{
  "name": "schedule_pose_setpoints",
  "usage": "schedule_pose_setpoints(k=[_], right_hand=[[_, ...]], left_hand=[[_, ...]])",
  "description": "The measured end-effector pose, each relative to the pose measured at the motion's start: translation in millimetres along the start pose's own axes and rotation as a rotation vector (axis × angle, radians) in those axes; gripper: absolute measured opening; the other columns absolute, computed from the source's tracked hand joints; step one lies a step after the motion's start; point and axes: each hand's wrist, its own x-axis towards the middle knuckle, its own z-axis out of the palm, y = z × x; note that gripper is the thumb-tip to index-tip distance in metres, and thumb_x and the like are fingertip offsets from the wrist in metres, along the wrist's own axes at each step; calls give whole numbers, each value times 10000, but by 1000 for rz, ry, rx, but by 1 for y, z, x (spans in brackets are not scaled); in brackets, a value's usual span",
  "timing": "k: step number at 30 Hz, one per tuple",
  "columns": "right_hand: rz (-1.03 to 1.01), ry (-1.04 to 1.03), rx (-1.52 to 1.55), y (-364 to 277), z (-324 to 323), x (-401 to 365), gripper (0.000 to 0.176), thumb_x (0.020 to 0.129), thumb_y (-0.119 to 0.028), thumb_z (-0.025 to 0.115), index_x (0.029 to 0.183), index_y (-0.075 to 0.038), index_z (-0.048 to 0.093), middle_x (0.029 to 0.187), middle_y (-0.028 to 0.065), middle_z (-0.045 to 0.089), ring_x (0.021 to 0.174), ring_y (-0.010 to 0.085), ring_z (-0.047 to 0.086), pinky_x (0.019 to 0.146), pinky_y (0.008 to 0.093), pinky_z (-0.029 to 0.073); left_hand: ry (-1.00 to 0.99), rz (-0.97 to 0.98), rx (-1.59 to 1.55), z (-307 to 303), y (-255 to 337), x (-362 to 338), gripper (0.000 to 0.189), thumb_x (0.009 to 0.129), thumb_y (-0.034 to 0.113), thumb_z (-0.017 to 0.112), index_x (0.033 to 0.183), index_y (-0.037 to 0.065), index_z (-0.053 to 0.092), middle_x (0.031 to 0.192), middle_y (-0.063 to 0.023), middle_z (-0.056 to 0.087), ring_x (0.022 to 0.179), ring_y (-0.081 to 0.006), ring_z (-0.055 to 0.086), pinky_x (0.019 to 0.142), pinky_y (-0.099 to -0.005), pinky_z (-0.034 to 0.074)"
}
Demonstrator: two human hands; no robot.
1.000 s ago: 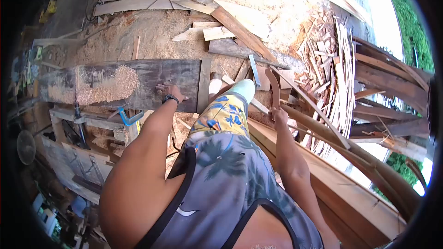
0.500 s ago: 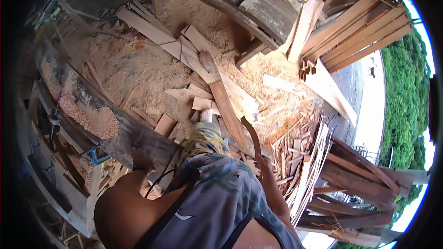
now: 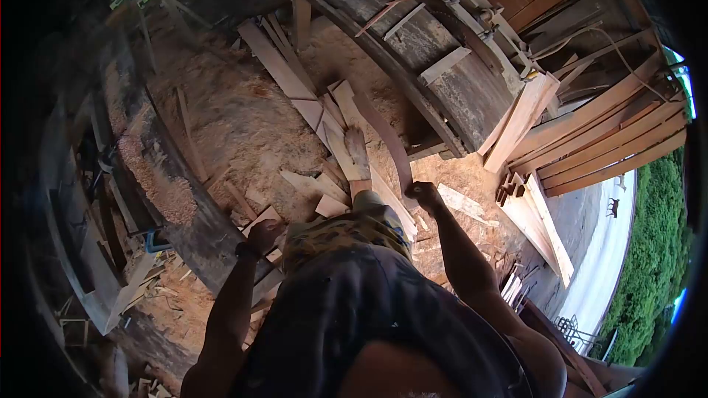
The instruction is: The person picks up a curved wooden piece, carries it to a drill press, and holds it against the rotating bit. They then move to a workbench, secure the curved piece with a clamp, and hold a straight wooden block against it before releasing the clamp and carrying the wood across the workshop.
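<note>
A thin, curved strip of brown wood extends up and away from my right hand, whose fingers close around its near end. The strip stands out over the sawdust-covered floor, in front of my body. My left hand hangs by the edge of the dark bench, a dark band at its wrist. Its fingers look loosely apart, with nothing seen in them. Between the hands, below my waist, a long plank lies over other boards.
Sawdust and offcuts cover the floor. A heavy worktable stands at the far side, with boards leaning at the right. Wood shavings lie heaped on the left bench. A blue clamp-like frame sits beside it.
My view has turned to the right and my body stands straighter. My right hand has lifted forward with the curved strip. My left hand has moved right, along the bench edge.
</note>
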Motion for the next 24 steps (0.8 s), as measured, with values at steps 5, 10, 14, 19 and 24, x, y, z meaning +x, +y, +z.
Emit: schedule_pose_setpoints(k=[5, 10, 14, 19, 24], right_hand=[[-50, -128, 6, -43, 9, 78, 88, 787, -72, 726, 862, -49, 687, 818, 30, 672, 830, 119, 611, 755, 308, 486], [-143, -344, -22, -94, 45, 173, 104, 765, -87, 733, 843, -43, 680, 795, 24, 660, 776, 135, 598, 740, 313, 481], [-469, -420, -239, -131, 83, 260, 134, 729, -99, 728, 837, -37, 678, 781, 64, 662, 738, 150, 595, 717, 319, 481], [-813, -438, -299, -176, 121, 349, 219, 768, -166, 612, 928, -36, 684, 924, 176, 681, 880, 338, 656, 796, 399, 514], [-655, -546, -163, -217, 135, 378, 300, 772, -276, 620, 908, -23, 708, 894, 190, 690, 826, 317, 670, 747, 414, 516]], left_hand=[[127, -150, -38, 34, -14, -49, 553, 820, 382, 719, 1129, -67, 624, 1106, -220, 672, 1062, -290, 649, 892, -369, 508], [307, -297, -160, 46, -9, -65, 496, 824, 284, 731, 1131, -86, 607, 1093, -219, 674, 1024, -271, 664, 855, -368, 522], [450, -305, -314, 26, 7, -12, 407, 849, 201, 715, 1119, -82, 602, 992, -154, 685, 884, -201, 670, 727, -317, 540], [464, -193, -339, -39, 49, 107, 348, 871, 214, 706, 1112, -19, 613, 891, -72, 658, 724, -130, 624, 613, -268, 502], [435, -18, -718, -95, 184, 202, 389, 927, 202, 613, 1236, -24, 551, 1033, -96, 644, 943, -173, 640, 740, -295, 523]])
